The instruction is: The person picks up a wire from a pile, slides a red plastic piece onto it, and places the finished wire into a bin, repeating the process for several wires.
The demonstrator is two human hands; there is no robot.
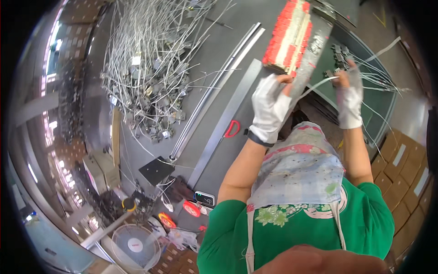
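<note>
My left hand [272, 102], in a white glove with bare fingertips, is closed in a pinch at the near end of a long block [287, 39] with red sides and a pale middle. What its fingertips grip is hidden. My right hand [350, 98], gloved the same way and slightly blurred, pinches a white cable [318, 84] that curves down towards my left hand. Just beyond the right hand, grey connectors [340, 57] with white cables lie over a grey-green tray [372, 45].
A large tangle of white cables [150, 55] with grey connectors covers the bench's left part. Metal rails [219, 89], a flat metal bar [228, 118], red-handled scissors [232, 129] and a black plate [156, 170] lie nearer. Cartons [399, 166] stand at right, a fan [135, 245] lower left.
</note>
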